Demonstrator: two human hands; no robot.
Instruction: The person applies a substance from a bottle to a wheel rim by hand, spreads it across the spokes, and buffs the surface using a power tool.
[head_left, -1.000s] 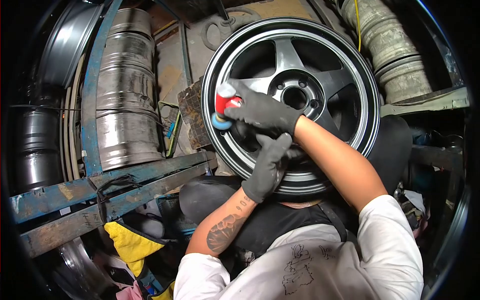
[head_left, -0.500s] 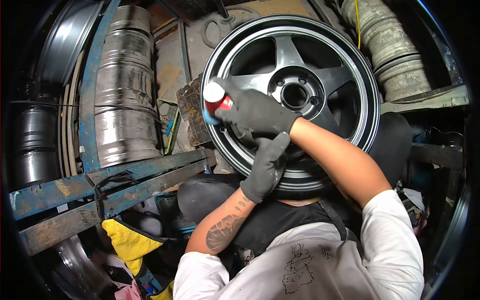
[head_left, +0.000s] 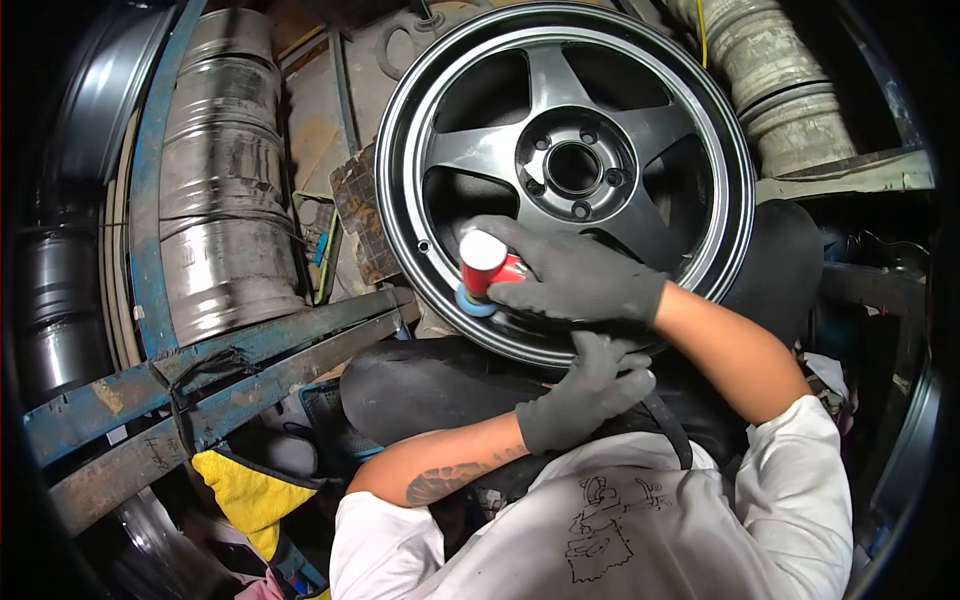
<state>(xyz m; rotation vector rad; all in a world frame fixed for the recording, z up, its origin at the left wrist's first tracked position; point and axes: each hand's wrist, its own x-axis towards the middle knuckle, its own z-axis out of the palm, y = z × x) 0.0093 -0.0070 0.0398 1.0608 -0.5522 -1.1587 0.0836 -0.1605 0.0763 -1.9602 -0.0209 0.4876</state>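
A glossy black five-spoke wheel rim (head_left: 640,75) leans upright against my lap. My right hand (head_left: 575,275), in a dark glove, grips a small red polishing tool (head_left: 483,266) with a white cap and a blue pad. The pad presses on the rim's lower left lip. My left hand (head_left: 583,392), also gloved, curls around the bottom edge of the rim just below the right hand.
Stacked bare metal rims (head_left: 225,190) stand at the left behind a rusty blue steel frame (head_left: 200,370). More grey rims (head_left: 790,110) lie at the top right. A yellow cloth (head_left: 245,495) sits at the lower left. A black cushion (head_left: 420,385) lies under the wheel.
The right hand carried the polishing tool down from the rim's left edge to its lower left lip. The left hand slid lower along the bottom edge. The view shifted so the wheel sits higher.
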